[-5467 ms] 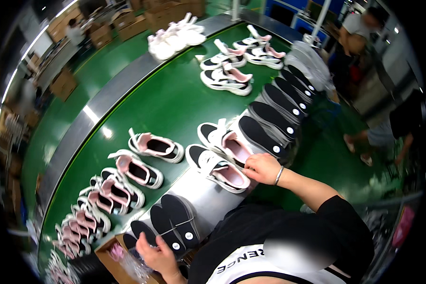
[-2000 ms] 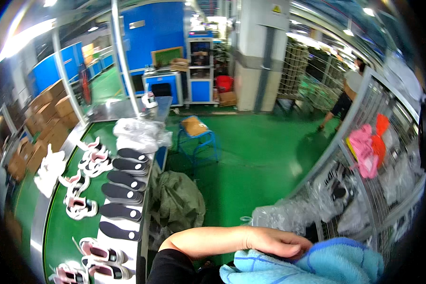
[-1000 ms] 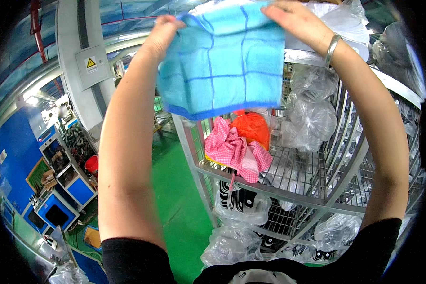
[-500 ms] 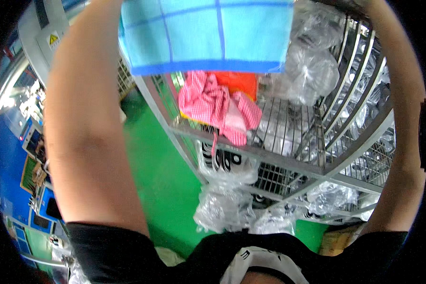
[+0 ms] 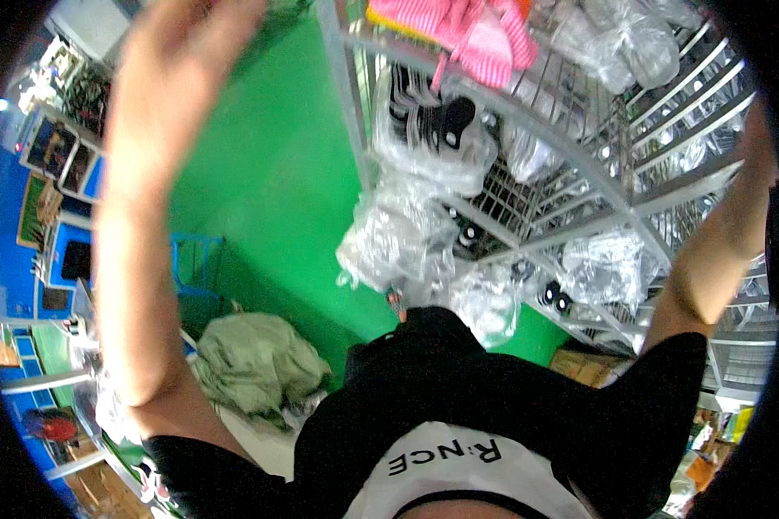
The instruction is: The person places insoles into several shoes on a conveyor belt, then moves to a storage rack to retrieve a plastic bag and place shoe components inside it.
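My left hand is raised at the top left, smeared by motion. Its fingers look stretched and apart, with the tips cut off by the upper edge, and no held thing shows. Past the right edge, my right hand is out of sight; only the right forearm shows, beside the metal rack. A crumpled pink patterned cloth lies on the rack's upper shelf, its lower part hanging over the front rail.
Clear plastic bags bulge from the rack's lower shelves, some with black-and-white pieces inside. A grey-green covered bundle sits on the green floor to my left. A cardboard box stands under the rack. Blue equipment lines the far left.
The light-blue checked cloth stretched across the top is out of view. My left arm has shifted and its hand now shows. The view has tilted, putting the rack and pink cloth higher.
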Available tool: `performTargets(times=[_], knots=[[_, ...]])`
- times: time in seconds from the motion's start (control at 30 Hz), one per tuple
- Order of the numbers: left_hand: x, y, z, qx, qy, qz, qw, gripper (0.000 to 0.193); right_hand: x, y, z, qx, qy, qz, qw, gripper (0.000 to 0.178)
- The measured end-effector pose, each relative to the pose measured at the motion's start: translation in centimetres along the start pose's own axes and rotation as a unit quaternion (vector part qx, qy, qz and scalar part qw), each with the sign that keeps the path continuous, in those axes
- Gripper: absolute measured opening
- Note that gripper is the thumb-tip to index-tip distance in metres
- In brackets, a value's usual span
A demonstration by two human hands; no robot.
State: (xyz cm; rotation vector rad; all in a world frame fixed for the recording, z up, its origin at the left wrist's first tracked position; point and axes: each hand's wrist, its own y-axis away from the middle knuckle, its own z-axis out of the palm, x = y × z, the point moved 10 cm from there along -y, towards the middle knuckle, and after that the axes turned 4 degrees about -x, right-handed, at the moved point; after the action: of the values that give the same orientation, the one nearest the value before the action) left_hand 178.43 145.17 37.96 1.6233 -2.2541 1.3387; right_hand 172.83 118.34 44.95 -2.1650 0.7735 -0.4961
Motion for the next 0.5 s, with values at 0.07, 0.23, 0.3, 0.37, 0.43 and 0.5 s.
performTargets(times=[0.07,0.23,0.3,0.37,0.43,0.5], knots=[[-5.2,10.1,2.7,-0.045,0.039,-0.130,0.990,0.023,-1.6,5.0,6.1,-0.113,-0.145,0.059,0.981,0.017],[-14.4,39.4,7.6,-0.036,0.184,-0.492,0.850,0.023,-6.8,30.5,25.7,-0.467,-0.422,0.401,0.666,0.025],[-13.8,49.2,9.7,-0.018,0.235,-0.590,0.772,0.023,-10.3,40.7,28.4,-0.545,-0.433,0.456,0.555,0.044],[-12.6,57.3,11.6,-0.042,0.196,-0.644,0.739,0.024,-12.3,48.7,29.9,-0.611,-0.420,0.415,0.527,0.042],[-10.4,63.8,14.5,-0.015,0.264,-0.708,0.655,0.023,-13.1,56.1,31.1,-0.666,-0.382,0.444,0.462,0.040],[-8.1,68.1,16.9,-0.005,0.311,-0.748,0.587,0.023,-12.2,62.1,31.6,-0.656,-0.341,0.556,0.381,0.036]])
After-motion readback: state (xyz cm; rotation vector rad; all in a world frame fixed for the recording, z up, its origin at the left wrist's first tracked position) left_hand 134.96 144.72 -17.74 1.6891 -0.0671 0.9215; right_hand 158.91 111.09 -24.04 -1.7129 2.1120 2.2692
